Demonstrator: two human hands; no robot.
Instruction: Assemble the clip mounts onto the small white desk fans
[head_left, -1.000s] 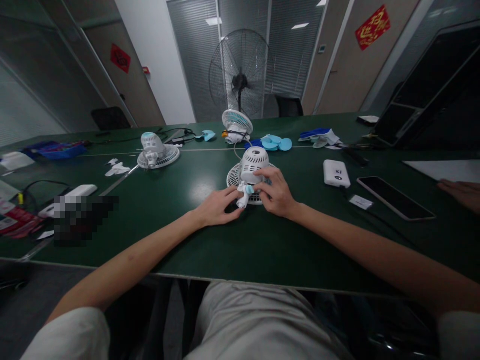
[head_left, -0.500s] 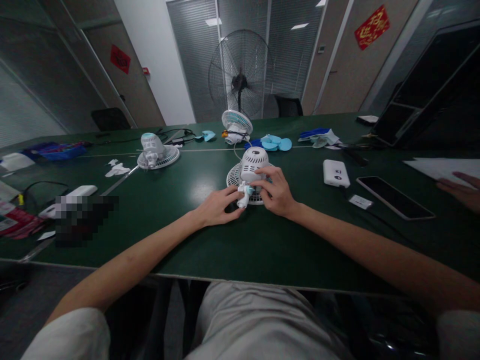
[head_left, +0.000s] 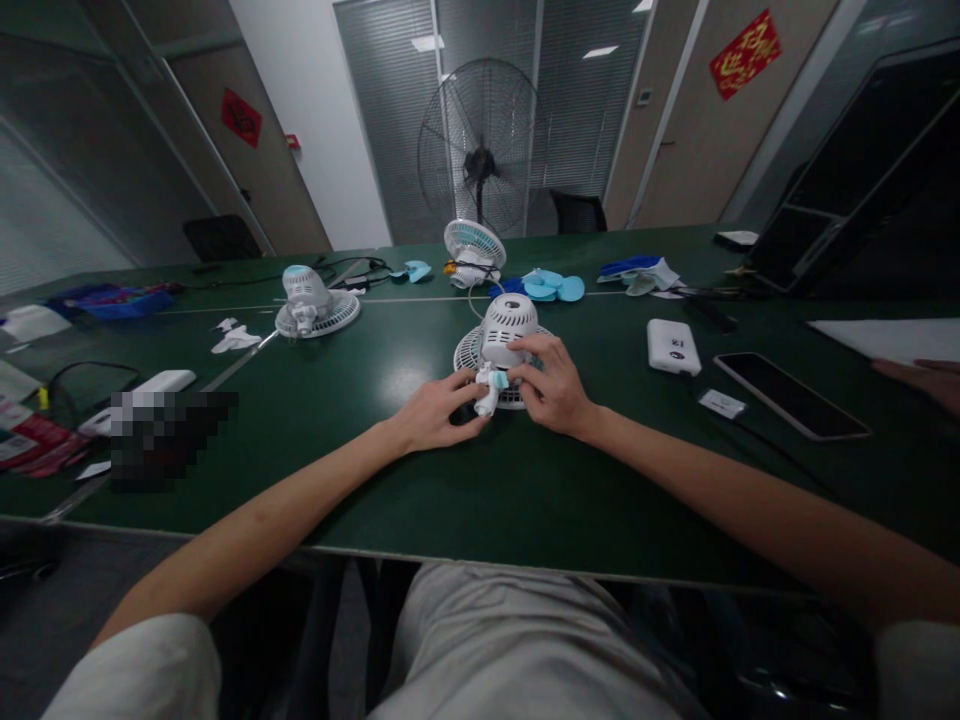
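Fan neck [head_left: 487, 399]: as housing [head_left: 508, 322] points up, slanting toward table's [head_left: 540, 500] near edge
Left hand [head_left: 439, 412]: gripping neck
Right hand [head_left: 556, 388]: pinching knob [head_left: 500, 379]
Small fans [head_left: 306, 288]: three

Near tabletop [head_left: 480, 500] passable, fan housing [head_left: 510, 322] beyond

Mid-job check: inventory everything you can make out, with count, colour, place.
table: 1, green, centre
near fan: 1, white, centre
left fan: 1, white, left
far fan: 1, white-blue, far side
big fan: 1, dark, behind table
blades: at least 2, light blue, far side
bundle: 1, blue and white, far right
box: 1, white, right
phone: 1, dark, right of box
tag: 1, white, near phone
paper: count unclear, white, right edge
tray: 1, blue, far left
packet: 1, red, left edge
chairs: 2, dark, behind table
signs: 2, red, background
another person's hand: 1, bare, right edge
left hand: 1, bare, gripping near fan
right hand: 1, bare, touching near fan
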